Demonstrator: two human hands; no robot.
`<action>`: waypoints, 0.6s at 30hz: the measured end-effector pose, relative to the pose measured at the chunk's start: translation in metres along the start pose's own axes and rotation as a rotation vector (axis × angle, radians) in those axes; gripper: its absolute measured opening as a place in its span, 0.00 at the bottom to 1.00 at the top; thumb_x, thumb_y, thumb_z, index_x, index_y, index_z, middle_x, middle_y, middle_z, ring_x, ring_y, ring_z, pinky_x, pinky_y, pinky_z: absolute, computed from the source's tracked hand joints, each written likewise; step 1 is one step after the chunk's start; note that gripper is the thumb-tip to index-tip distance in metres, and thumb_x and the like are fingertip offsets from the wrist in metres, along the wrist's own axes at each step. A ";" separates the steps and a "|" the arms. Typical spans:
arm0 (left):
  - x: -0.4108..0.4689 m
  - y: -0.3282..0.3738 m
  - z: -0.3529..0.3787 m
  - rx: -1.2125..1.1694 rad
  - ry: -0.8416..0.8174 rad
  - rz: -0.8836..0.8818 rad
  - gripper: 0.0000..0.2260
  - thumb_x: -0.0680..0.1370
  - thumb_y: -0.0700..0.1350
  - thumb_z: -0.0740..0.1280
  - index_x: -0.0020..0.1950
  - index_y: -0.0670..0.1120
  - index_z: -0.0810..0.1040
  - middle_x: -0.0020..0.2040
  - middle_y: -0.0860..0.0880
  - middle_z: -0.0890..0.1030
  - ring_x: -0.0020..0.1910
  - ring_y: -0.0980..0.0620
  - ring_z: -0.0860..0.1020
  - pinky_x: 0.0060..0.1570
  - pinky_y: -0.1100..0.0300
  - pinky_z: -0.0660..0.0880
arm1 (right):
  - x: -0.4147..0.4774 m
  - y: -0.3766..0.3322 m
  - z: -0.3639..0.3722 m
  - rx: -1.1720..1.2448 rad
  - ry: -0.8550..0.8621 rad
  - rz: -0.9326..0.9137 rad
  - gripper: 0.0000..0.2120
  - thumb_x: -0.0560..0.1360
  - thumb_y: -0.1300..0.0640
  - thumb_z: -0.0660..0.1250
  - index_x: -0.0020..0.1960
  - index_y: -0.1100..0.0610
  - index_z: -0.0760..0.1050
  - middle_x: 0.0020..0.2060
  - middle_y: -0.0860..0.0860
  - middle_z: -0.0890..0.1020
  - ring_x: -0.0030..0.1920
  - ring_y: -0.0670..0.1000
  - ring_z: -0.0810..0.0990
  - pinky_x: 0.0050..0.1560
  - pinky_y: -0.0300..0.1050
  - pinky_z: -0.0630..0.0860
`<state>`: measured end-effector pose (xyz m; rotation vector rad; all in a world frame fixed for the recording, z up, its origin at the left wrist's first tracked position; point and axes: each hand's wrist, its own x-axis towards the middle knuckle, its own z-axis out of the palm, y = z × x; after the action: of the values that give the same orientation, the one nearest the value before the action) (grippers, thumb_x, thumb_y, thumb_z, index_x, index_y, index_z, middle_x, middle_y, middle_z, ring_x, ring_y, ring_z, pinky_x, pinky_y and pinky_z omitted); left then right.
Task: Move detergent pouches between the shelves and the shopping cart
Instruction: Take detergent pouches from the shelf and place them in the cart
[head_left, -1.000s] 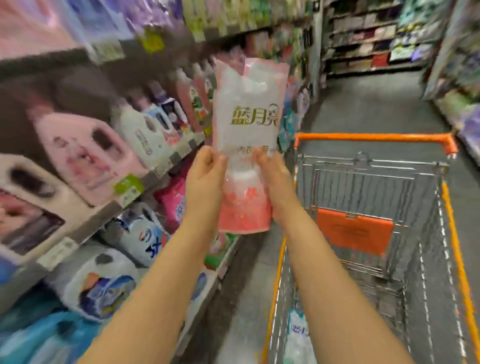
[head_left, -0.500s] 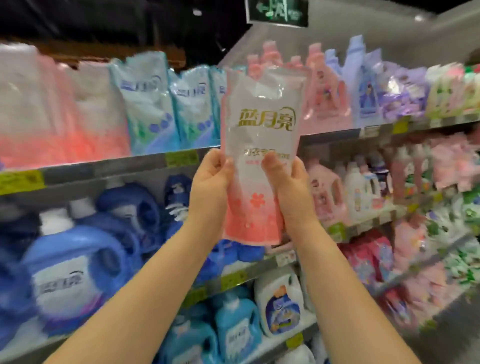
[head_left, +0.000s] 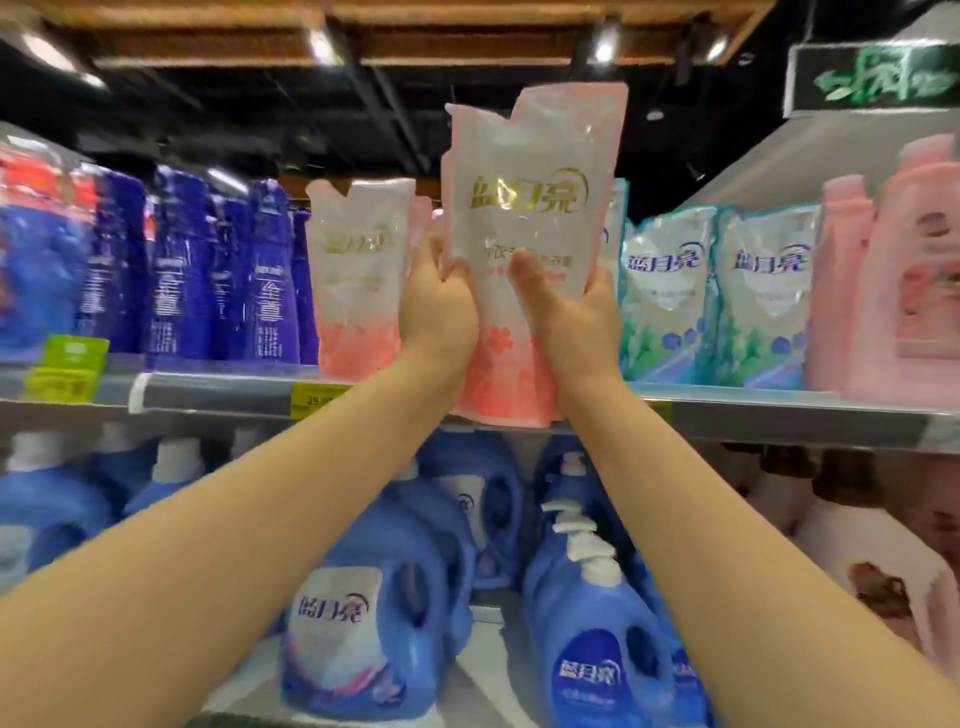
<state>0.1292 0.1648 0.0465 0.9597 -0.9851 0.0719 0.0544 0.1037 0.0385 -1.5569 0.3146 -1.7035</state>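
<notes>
A pink and white detergent pouch (head_left: 524, 208) with gold lettering stands upright in front of the top shelf (head_left: 779, 413). My left hand (head_left: 439, 306) grips its left edge and my right hand (head_left: 571, 312) grips its right edge. The pouch's bottom hangs just over the shelf's front rail. A matching pink pouch (head_left: 358, 280) stands on the shelf right beside it on the left. To the right stand two green and white pouches (head_left: 670, 296). The shopping cart is out of view.
Dark blue pouches (head_left: 228, 270) fill the top shelf's left part, and pink jugs (head_left: 893, 291) its right end. Blue detergent jugs (head_left: 597, 623) with pumps crowd the shelf below, white and pink ones at the right. A green exit sign (head_left: 872, 78) hangs above.
The view swung from the cart and aisle up to the top shelf. Both hands carried the pink pouch upward and forward to the shelf's front edge, beside the matching pouch.
</notes>
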 end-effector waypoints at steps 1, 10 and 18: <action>0.015 -0.002 0.001 0.003 0.019 -0.010 0.12 0.80 0.44 0.54 0.61 0.50 0.71 0.54 0.48 0.80 0.53 0.46 0.79 0.55 0.46 0.77 | 0.012 0.002 0.009 0.000 -0.020 -0.007 0.31 0.62 0.37 0.74 0.58 0.52 0.72 0.51 0.48 0.82 0.52 0.50 0.81 0.57 0.54 0.77; 0.094 -0.029 0.010 0.065 0.232 -0.032 0.12 0.79 0.40 0.53 0.42 0.52 0.72 0.46 0.46 0.80 0.48 0.44 0.79 0.53 0.46 0.77 | 0.082 0.024 0.055 -0.087 -0.181 -0.010 0.29 0.70 0.42 0.71 0.63 0.55 0.67 0.52 0.48 0.78 0.54 0.51 0.79 0.58 0.52 0.76; 0.119 -0.076 0.016 0.064 0.226 -0.085 0.12 0.81 0.42 0.53 0.59 0.48 0.73 0.50 0.46 0.78 0.52 0.44 0.78 0.56 0.50 0.75 | 0.104 0.063 0.066 -0.186 -0.207 0.034 0.26 0.71 0.42 0.69 0.59 0.55 0.66 0.53 0.51 0.77 0.55 0.53 0.77 0.58 0.50 0.74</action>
<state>0.2223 0.0652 0.0870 1.0268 -0.7368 0.1390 0.1465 0.0126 0.0875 -1.8360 0.3987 -1.5064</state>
